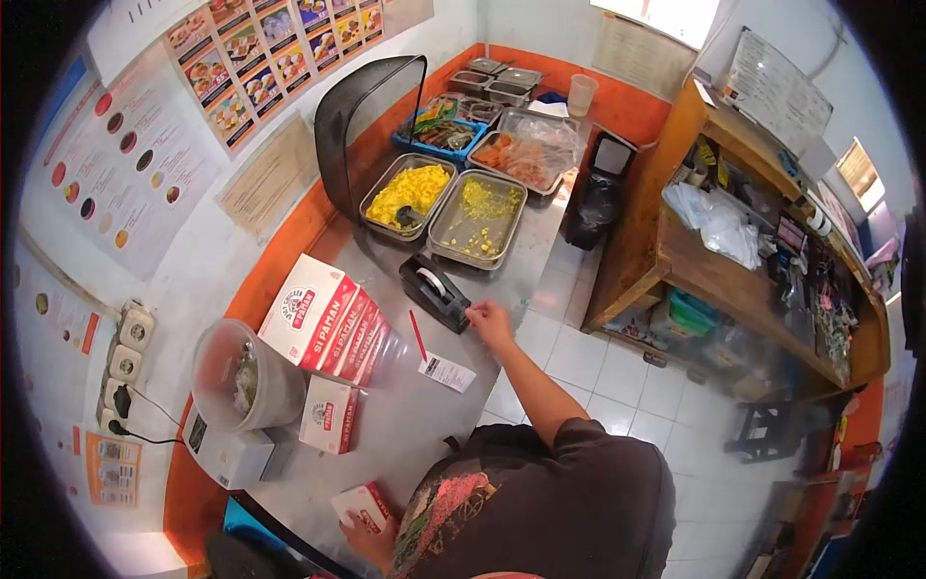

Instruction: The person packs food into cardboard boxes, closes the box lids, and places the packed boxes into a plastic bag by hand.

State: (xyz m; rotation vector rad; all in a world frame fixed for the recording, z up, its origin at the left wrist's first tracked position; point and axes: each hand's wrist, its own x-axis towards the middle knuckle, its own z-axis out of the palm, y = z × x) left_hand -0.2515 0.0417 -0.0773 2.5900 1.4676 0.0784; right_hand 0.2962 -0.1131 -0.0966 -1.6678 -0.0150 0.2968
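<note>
My right hand reaches across the counter, its fingers pinched at the front end of a black tape dispenser. The tape between the fingertips is too thin to see clearly. Low in the view, my left hand grips a small white and red cardboard box close to my body. A printed paper slip and a red pen-like stick lie between the hands. Beyond them stands a small upright box in the same print, beside a stack of larger printed boxes.
A clear plastic tub stands by the wall. Metal trays hold yellow food and yellow scraps behind the dispenser, near a black mesh cover. A wooden shelf unit stands across the tiled floor on the right.
</note>
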